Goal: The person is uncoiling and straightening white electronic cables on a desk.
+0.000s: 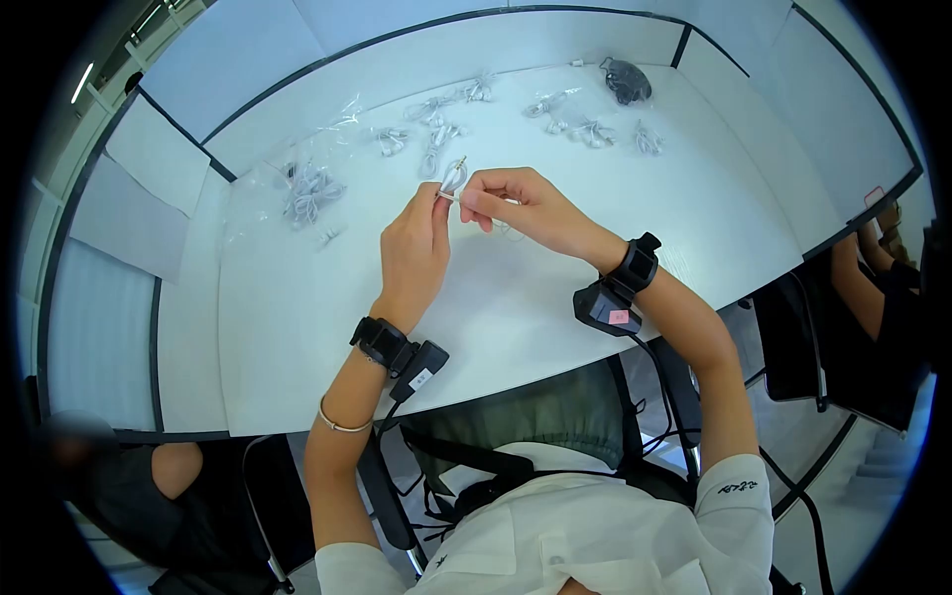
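Observation:
A small coiled white cable (pixel 454 178) is between my two hands, above the middle of the white table. My left hand (pixel 414 243) grips the coil from the left, its fingers closed at the lower end. From the right, my right hand (pixel 516 203) pinches a thin white strand beside the coil with thumb and forefinger. A gold-coloured tip sticks up at the top of the coil. Part of a loose loop shows below my right fingers. The two hands are close together, only a small gap apart.
On the white table (pixel 595 327), a tangled cable pile (pixel 313 193) lies at the left with clear plastic. Several cable bundles lie further back, near a black bundle (pixel 626 81). Low partitions surround the table. Other people sit at both sides.

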`<state>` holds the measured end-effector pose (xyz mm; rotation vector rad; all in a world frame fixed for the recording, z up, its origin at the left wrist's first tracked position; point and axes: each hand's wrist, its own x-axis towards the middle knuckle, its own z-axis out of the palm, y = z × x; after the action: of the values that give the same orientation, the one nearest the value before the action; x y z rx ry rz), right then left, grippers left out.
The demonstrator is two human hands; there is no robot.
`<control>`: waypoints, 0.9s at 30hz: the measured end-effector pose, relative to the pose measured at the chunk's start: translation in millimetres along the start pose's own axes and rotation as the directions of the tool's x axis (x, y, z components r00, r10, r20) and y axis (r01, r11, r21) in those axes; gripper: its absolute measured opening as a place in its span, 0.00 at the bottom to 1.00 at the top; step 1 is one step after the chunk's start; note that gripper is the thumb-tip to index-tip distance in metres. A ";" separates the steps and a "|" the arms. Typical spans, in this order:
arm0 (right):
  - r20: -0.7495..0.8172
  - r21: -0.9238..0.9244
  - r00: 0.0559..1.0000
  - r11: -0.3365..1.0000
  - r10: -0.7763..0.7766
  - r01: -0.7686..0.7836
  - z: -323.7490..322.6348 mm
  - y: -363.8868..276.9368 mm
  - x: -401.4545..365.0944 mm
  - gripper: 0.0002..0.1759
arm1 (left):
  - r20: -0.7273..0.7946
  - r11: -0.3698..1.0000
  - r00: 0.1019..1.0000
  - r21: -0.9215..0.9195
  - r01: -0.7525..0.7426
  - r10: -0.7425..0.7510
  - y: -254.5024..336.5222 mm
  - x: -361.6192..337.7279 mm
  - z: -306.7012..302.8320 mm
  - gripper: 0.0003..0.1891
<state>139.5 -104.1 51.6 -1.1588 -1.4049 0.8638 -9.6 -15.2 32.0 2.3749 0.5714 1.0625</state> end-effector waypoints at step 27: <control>-0.095 -0.033 0.985 0.989 -0.144 0.141 -9.0 21.2 3.1 0.08 | 0.477 0.457 0.844 -0.711 0.535 -0.246 4.9 4.9 2.6 0.14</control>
<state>152.5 -96.3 33.9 -1.0915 -1.4042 0.6807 -3.7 -17.1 36.1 1.3858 0.3507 0.5141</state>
